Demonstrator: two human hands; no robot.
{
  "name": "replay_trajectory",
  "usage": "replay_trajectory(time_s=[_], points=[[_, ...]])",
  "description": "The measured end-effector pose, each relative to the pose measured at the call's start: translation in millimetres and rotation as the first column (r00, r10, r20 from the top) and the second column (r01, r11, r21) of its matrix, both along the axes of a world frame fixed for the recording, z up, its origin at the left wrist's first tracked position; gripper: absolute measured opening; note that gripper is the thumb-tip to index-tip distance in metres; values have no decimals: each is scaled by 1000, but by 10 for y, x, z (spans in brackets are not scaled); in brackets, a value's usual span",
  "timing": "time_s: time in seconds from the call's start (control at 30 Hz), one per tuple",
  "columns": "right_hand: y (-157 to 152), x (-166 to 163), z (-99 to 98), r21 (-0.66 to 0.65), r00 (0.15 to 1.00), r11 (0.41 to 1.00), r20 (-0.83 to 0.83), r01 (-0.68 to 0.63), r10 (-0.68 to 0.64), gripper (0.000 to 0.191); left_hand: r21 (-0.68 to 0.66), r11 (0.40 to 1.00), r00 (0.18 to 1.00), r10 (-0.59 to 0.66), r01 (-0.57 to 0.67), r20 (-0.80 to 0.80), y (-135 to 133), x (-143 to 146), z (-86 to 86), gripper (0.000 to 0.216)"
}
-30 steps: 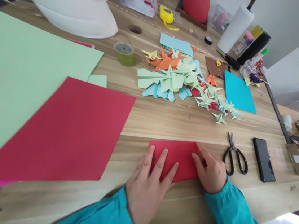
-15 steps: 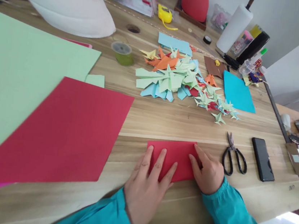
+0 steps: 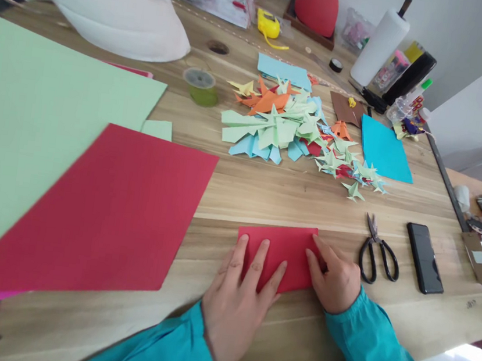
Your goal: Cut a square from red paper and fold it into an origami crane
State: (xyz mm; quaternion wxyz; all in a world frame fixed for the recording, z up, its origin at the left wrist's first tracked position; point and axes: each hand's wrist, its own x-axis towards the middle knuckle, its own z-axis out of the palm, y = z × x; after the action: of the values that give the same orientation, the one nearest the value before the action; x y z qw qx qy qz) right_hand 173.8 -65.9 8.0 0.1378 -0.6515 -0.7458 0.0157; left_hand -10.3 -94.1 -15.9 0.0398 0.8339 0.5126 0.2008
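Note:
A small folded piece of red paper (image 3: pixel 289 251) lies flat on the wooden table in front of me. My left hand (image 3: pixel 242 292) rests on its left and lower part, fingers spread and pressing it down. At the paper's right edge is my right hand (image 3: pixel 335 274), its index finger and thumb on the sheet near the upper right corner and its other fingers curled in. What lies under the curled fingers is hidden. Just right of that hand are black-handled scissors (image 3: pixel 375 250), their blades slightly apart and pointing away from me.
Large red (image 3: pixel 132 208) and pale green sheets (image 3: pixel 46 121) cover the left side. Beyond my hands lies a heap of folded paper shapes (image 3: pixel 278 126), beside a blue square sheet (image 3: pixel 386 148). A phone (image 3: pixel 424 259) sits right of the scissors; a green spool (image 3: pixel 202 88) stands further back.
The view has shifted very slightly, so things on the table appear a little further right. Both hands keep the same pose on the red paper.

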Motion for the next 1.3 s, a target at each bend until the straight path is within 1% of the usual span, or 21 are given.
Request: replay_trajectory(time_s=[0.13, 0.27, 0.37, 0.53, 0.97, 1.3], points=[[-11, 0, -9, -2, 1000, 1000, 6, -9, 9, 34, 8, 1000, 1000, 3, -4, 5, -2, -4, -3, 43], [-45, -42, 28, 10, 999, 999, 8, 36, -37, 35, -2, 1000, 1000, 2, -2, 0, -4, -12, 14, 43], [-73, -63, 54, 3, 998, 999, 39, 52, -52, 37, -12, 1000, 1000, -5, 5, -8, -5, -16, 24, 42], [-89, -41, 36, 15, 996, 998, 56, 67, -67, 38, 0, 1000, 1000, -1, 1, 1, -3, -9, 22, 41], [-97, -43, -17, 67, 990, 995, 116, 76, -83, 40, 12, 1000, 1000, 2, -2, 5, -9, -4, 26, 45], [-89, -37, -14, 59, 992, 997, 115, 54, -60, 40, 16, 1000, 1000, 1, -1, 5, -10, -4, 11, 43]])
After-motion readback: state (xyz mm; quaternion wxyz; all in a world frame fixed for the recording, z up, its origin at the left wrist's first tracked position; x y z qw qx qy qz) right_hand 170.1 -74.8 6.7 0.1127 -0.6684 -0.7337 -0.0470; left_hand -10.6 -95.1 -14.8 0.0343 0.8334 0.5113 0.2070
